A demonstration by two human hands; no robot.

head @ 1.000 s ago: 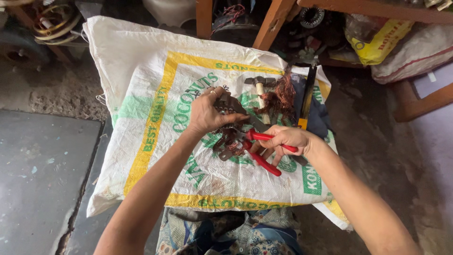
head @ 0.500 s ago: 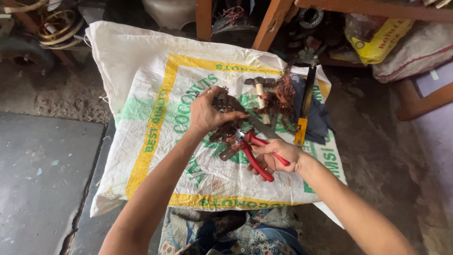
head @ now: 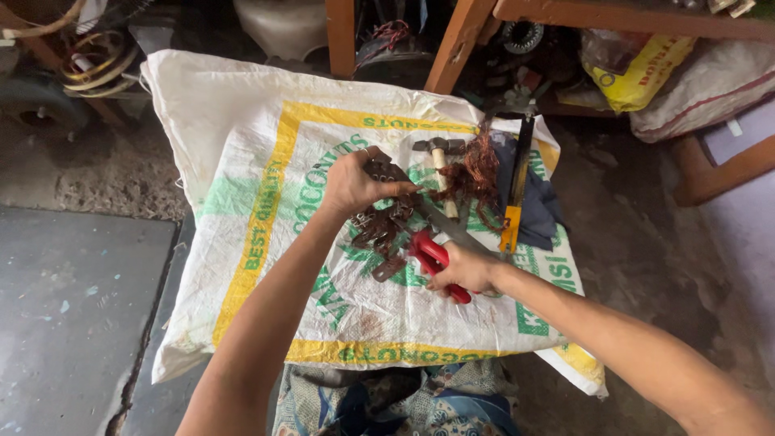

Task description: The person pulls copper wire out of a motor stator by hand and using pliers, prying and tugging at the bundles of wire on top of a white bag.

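Red-handled pliers (head: 433, 262) sit clenched in the right hand (head: 467, 272), fingers wrapped tight round the grips, the nose pointing up towards a dark, rusty metal piece (head: 386, 211). The left hand (head: 352, 184) pinches the top of that piece, thumb and fingers closed on it, and holds it just above a woven plastic sack (head: 242, 161) spread on the floor. A loose tangle of copper wire (head: 476, 173) lies just beside it, next to a small hammer (head: 438, 153) and a yellow-handled tool (head: 513, 202). By my judgement some wire is already stripped out, while the metal piece in hand is not yet finished.
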